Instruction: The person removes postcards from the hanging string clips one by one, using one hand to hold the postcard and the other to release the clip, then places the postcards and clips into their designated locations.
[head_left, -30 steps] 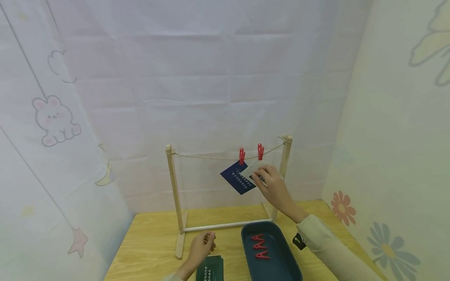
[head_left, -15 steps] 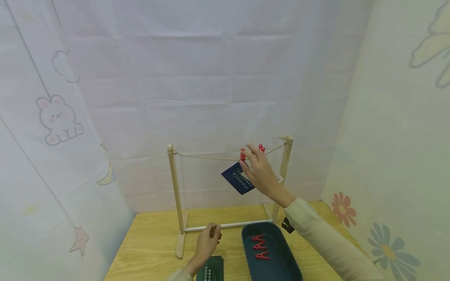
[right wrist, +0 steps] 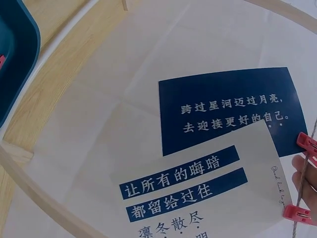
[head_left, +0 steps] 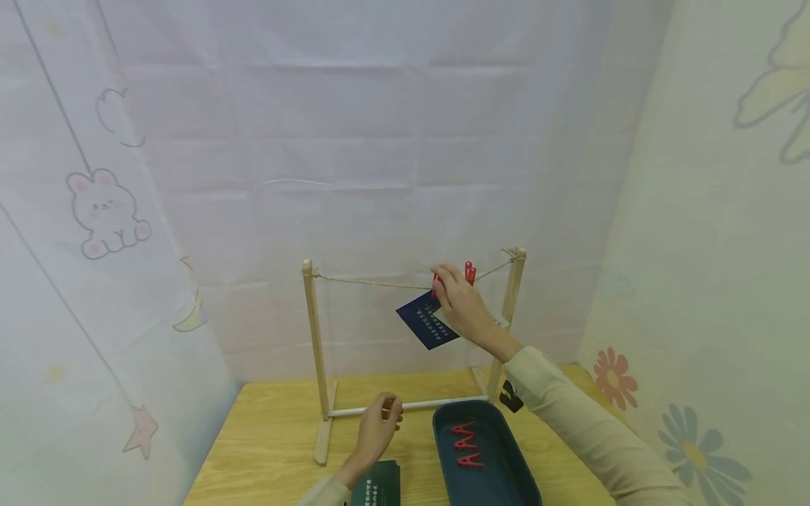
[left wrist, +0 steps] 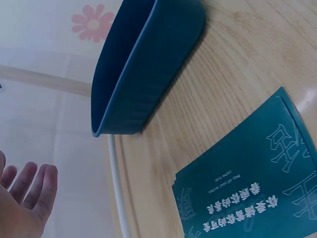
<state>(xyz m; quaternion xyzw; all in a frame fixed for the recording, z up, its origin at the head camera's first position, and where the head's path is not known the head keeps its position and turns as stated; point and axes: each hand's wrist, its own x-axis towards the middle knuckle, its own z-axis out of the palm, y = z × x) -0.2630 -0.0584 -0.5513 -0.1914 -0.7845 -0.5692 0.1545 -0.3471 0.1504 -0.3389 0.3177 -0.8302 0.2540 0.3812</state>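
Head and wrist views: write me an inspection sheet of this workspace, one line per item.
Surface: light wooden table, bearing a wooden frame.
Job's things: navy card and white card on the frame's string, each in a red clothespin; three loose clothespins in the blue tray; green cards stacked on the table.
Clutter: black item by the right sleeve, not identifiable.
Grippers: left hand near the green cards, holding nothing; right hand at the navy card's clothespin, grip unclear.
Cables: nothing seen.
Surroundings: pale hangings with printed rabbit and flowers.
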